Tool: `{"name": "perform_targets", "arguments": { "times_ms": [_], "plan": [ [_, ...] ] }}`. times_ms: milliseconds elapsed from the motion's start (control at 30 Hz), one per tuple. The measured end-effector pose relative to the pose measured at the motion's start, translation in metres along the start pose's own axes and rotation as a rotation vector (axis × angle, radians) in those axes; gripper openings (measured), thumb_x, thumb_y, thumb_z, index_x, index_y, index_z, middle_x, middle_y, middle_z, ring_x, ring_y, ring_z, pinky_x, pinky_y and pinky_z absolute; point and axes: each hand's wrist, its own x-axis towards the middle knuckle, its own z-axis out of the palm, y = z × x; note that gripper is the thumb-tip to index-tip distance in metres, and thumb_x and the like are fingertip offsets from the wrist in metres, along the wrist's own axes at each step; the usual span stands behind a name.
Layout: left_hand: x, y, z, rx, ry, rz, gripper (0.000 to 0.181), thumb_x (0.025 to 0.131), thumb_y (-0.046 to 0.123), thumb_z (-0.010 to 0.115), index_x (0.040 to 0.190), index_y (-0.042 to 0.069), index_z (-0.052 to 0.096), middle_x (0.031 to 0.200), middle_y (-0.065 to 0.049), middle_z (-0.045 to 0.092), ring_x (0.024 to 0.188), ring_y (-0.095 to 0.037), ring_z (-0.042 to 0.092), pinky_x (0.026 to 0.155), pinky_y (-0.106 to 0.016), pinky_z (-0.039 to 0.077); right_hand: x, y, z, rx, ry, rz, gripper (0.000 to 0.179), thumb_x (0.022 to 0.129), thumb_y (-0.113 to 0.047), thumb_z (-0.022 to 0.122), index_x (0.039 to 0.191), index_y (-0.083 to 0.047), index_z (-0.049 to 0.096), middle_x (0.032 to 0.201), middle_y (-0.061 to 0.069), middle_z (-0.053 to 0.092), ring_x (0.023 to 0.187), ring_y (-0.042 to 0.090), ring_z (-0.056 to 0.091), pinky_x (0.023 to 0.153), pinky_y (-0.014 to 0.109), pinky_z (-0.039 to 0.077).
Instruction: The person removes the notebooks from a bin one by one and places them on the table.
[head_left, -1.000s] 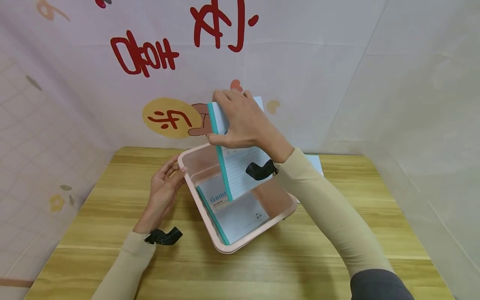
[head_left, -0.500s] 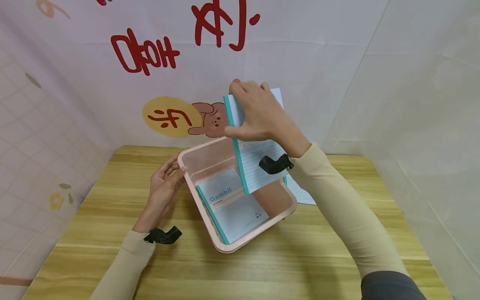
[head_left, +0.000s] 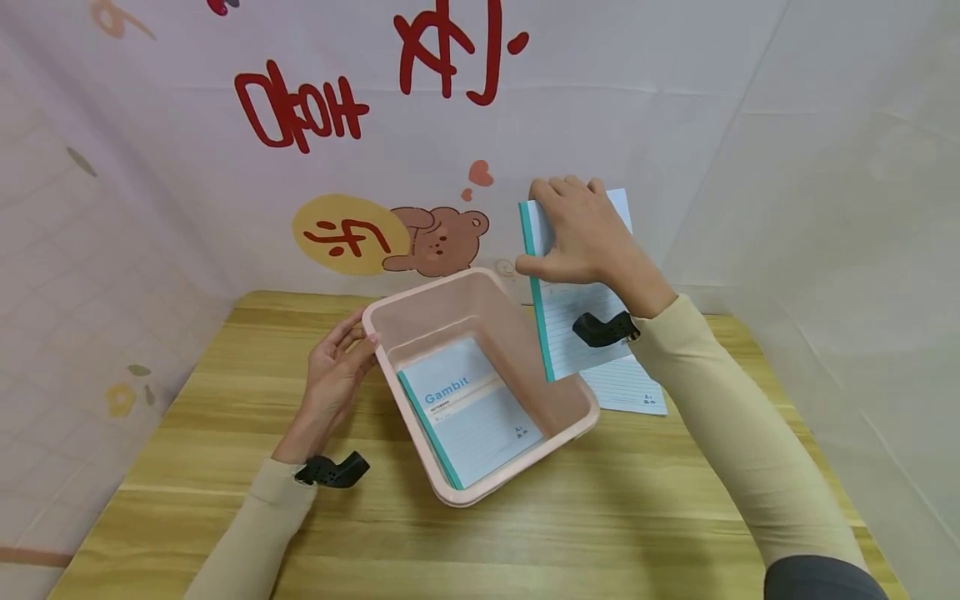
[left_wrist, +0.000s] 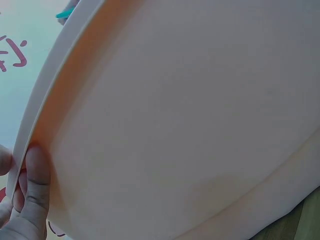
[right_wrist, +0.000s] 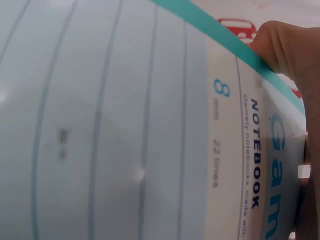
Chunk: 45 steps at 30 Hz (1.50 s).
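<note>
Notebook in right hand, bin in left hand — "22 lines" legible only right-wrist.

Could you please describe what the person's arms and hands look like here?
The left hand and right hand are bare, without gloves. Long beige sleeves each end by a bent black attachment; dark grey fabric shows farther up on the right.

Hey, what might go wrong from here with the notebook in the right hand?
The right hand grips the raised notebook near its top, so its lower end might swing. In the head view that end appears near the pink bin's rim and could catch. If lowered, it might nudge the lined notebook lying beside the bin.
</note>
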Motion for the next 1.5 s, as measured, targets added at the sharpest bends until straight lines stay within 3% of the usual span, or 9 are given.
{"name": "perform_targets", "arguments": {
  "times_ms": [133, 567, 1100, 1333, 1500],
  "plan": [
    [0.001, -0.001, 0.0, 0.009, 0.001, -0.002, 0.061, 0.099, 0.0, 0.063, 0.155, 0.006, 0.04, 0.111, -0.002, 0.058, 0.097, -0.011, 0.067, 0.085, -0.02, 0.061, -0.011, 0.019, 0.005, -0.015, -0.012, 0.032, 0.051, 0.072, -0.044, 0.065, 0.106, -0.008, 0.051, 0.09, 0.008, 0.054, 0.089, 0.028, 0.048, 0.081, 0.048, 0.034],
    [0.001, 0.0, 0.0, 0.04, 0.003, 0.004, 0.059, 0.1, -0.001, 0.062, 0.155, 0.006, 0.041, 0.118, -0.008, 0.056, 0.101, -0.013, 0.067, 0.086, -0.021, 0.061, -0.046, 0.076, 0.015, -0.013, -0.028, 0.171, 0.043, 0.072, -0.039, 0.071, 0.095, -0.01, 0.05, 0.084, 0.008, 0.052, 0.085, 0.03, 0.049, 0.072, 0.04, 0.024],
    [0.002, 0.0, 0.0, 0.041, 0.004, 0.002, 0.061, 0.1, -0.001, 0.062, 0.156, 0.005, 0.039, 0.117, -0.006, 0.056, 0.103, -0.014, 0.066, 0.087, -0.021, 0.06, -0.095, 0.139, 0.034, -0.051, -0.111, 0.282, 0.049, 0.078, -0.044, 0.073, 0.102, -0.006, 0.053, 0.084, 0.011, 0.053, 0.084, 0.032, 0.051, 0.07, 0.044, 0.023],
    [0.0, 0.001, 0.001, 0.036, 0.021, -0.005, 0.06, 0.1, -0.002, 0.062, 0.155, 0.005, 0.041, 0.117, -0.008, 0.056, 0.101, -0.014, 0.067, 0.085, -0.02, 0.06, -0.117, 0.166, 0.045, -0.065, -0.158, 0.335, 0.053, 0.08, -0.046, 0.074, 0.106, -0.004, 0.055, 0.091, 0.014, 0.058, 0.088, 0.036, 0.052, 0.074, 0.05, 0.028],
    [0.001, -0.001, 0.002, 0.029, 0.009, -0.002, 0.06, 0.1, 0.0, 0.062, 0.156, 0.006, 0.041, 0.12, -0.008, 0.055, 0.104, -0.012, 0.066, 0.086, -0.019, 0.06, -0.134, 0.186, 0.056, -0.048, -0.2, 0.378, 0.064, 0.083, -0.048, 0.073, 0.121, 0.0, 0.055, 0.111, 0.024, 0.061, 0.101, 0.043, 0.054, 0.08, 0.058, 0.031]
  ]
}}
